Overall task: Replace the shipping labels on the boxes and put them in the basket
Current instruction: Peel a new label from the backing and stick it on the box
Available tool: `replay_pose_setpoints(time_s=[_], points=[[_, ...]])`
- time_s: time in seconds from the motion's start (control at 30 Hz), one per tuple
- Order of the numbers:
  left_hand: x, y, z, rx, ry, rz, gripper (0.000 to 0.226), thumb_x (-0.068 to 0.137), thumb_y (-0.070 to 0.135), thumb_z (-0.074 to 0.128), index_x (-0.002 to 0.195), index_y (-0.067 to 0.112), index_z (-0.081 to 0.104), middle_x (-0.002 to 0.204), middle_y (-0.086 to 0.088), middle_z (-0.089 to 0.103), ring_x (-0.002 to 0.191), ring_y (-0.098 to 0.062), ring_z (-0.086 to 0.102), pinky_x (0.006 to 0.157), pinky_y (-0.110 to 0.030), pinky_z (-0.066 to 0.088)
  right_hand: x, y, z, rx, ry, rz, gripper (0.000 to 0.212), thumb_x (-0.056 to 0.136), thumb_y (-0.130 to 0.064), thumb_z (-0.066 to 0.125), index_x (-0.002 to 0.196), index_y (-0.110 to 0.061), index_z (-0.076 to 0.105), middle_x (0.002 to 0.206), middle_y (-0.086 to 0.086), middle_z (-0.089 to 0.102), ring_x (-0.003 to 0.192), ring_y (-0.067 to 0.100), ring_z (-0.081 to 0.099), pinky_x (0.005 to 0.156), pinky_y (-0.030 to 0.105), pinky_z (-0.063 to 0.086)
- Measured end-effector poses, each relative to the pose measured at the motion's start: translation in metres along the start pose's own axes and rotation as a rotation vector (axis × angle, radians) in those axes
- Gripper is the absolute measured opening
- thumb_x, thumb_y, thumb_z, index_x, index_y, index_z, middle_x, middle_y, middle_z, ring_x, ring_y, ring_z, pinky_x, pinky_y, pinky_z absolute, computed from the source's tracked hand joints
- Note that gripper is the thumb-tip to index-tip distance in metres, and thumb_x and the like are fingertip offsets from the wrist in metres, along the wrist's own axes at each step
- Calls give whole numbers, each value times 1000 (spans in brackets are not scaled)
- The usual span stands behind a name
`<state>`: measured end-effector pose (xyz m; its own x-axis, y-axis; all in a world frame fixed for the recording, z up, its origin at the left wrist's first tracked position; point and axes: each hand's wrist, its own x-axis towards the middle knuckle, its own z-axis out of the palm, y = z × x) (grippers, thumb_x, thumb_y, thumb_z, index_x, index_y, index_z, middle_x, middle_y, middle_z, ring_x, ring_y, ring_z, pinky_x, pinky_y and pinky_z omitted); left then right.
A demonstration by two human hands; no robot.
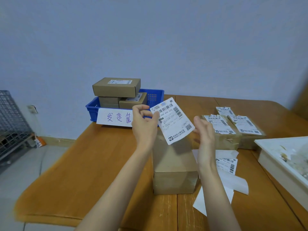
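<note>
Bare box [173, 165], one: on the table [83, 164] directly below both hands, long axis running away from the person.

Fresh label [172, 120], one: pinched at its left edge by the left hand [144, 122]; right hand [204, 130] relaxed-open, at its right corner.

Labelled boxes [233, 129] beyond right hand: three.

Basket [93, 108] beyond left hand: at least three boxes.
</note>
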<state>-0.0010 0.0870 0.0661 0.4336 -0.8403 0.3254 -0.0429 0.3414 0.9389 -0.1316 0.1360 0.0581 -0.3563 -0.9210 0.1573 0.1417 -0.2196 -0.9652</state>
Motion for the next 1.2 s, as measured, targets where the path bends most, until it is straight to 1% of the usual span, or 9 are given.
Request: replay_pose_setpoints(time_s=[0.07,0.2,0.4,0.5,0.6,0.7,0.8,1.0,1.2], points=[[0,-4,1,42,-15,-9,27,88,10,68,93,24,46,71,7,59,68,-11,61,73,-43,51,1,0,0,-122,-26,-64,35,76,-50,73,92,-21,62,103,-2,63,88,4,60,72,23,41],[-1,-10,2,138,-42,-5,21,89,13,67,97,21,49,74,7,57,56,1,51,65,-29,41,10,5,1,-276,49,-123,24,83,-26,73,67,-14,61,71,4,67,68,14,58,65,28,43],[-1,-18,-2,363,-97,-75,13,91,26,62,93,29,49,82,12,65,83,-10,61,77,-36,44,12,19,-10,-420,16,-43,35,80,-24,71,51,-18,52,60,2,60,64,19,54,64,35,39],[1,-21,-3,440,-106,-69,15,89,29,65,97,26,52,78,14,65,85,-12,63,77,-35,43,14,23,-12,-436,-3,21,42,79,-22,71,45,-20,46,59,3,55,65,17,50,63,34,36],[4,-26,-5,494,-138,-34,18,89,27,67,97,25,52,78,14,67,88,-12,61,74,-34,41,16,24,-16,-441,-18,54,43,80,-22,71,45,-19,46,65,4,62,70,18,55,66,34,37],[6,-33,-6,511,-171,14,17,87,22,68,94,24,53,77,10,68,90,-14,62,86,-41,47,16,26,-17,-486,-49,86,40,81,-23,71,49,-17,48,67,0,66,74,19,59,66,33,38],[5,-38,-5,558,-190,53,18,87,20,68,91,25,52,77,9,66,95,-16,60,93,-37,40,14,30,-18,-529,-50,105,37,81,-26,72,51,-17,51,66,-1,66,74,20,59,68,33,40],[0,-47,-4,625,-184,33,15,89,21,66,96,24,53,81,10,64,102,-13,56,78,-24,16,9,30,-17,-627,-28,105,41,81,-26,73,48,-20,49,46,-13,52,64,16,52,64,32,39],[0,-51,-1,683,-180,69,15,89,19,64,97,24,53,79,10,64,101,-13,54,76,-26,15,7,29,-16,-706,-17,77,33,82,-30,71,55,-18,57,69,-7,67,76,18,61,71,33,46]])
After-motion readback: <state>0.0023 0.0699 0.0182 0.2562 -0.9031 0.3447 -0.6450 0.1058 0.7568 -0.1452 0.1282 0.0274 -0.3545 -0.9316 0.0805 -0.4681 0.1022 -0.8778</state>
